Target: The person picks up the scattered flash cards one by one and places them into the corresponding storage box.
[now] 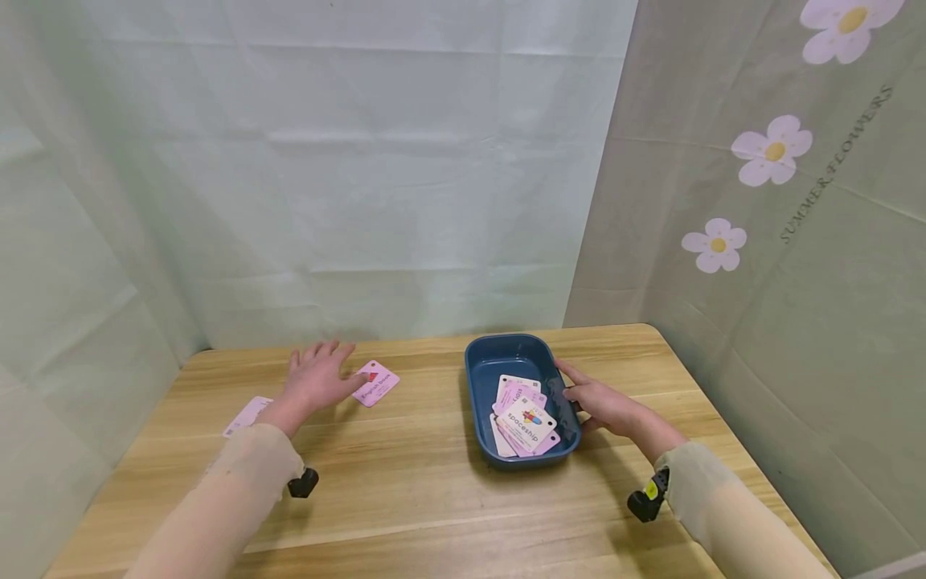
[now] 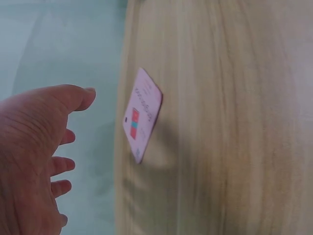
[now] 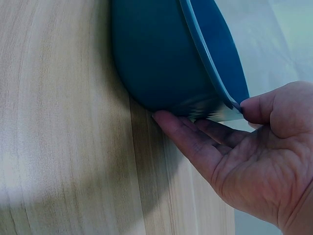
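Observation:
My left hand [image 1: 318,382] hovers over the table's left part, fingers spread, holding nothing. Its thumb overlaps a pink card [image 1: 379,388] printed "English book" in the head view; the left wrist view shows the card [image 2: 142,110] flat on the wood, apart from the thumb. My right hand [image 1: 604,404] grips the right side of a dark blue tray [image 1: 473,402]. In the right wrist view the thumb is at the rim of the tray [image 3: 151,58] and the fingers lie along its outer wall. Inside it is a loose pile of cards, a white "spaceship" card [image 1: 526,422] on top.
Another pink card [image 1: 248,414] lies farther left on the wooden table [image 1: 405,498], partly hidden by my left wrist. Pale cloth [image 1: 391,177] hangs behind the table's back edge, and a flower-printed cloth [image 1: 723,322] stands along the right.

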### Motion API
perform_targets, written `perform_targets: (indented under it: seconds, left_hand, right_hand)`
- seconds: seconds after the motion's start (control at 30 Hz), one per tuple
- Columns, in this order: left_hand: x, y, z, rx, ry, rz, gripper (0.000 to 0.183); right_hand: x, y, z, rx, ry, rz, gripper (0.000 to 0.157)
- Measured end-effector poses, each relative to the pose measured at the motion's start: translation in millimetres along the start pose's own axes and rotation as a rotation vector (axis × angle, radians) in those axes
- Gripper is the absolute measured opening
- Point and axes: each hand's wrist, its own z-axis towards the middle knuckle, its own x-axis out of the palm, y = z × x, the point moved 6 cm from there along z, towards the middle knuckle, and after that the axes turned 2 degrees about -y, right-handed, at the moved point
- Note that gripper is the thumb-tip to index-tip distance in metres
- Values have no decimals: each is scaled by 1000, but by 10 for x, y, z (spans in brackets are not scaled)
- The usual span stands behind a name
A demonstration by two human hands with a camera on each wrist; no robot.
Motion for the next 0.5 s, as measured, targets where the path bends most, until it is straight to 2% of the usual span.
perform_targets:
  seconds: [0.5]
  left_hand:
    - [276, 31, -62, -19, 40, 3, 74]
  right_hand:
    - [-12, -3, 0, 1, -6, -6, 60]
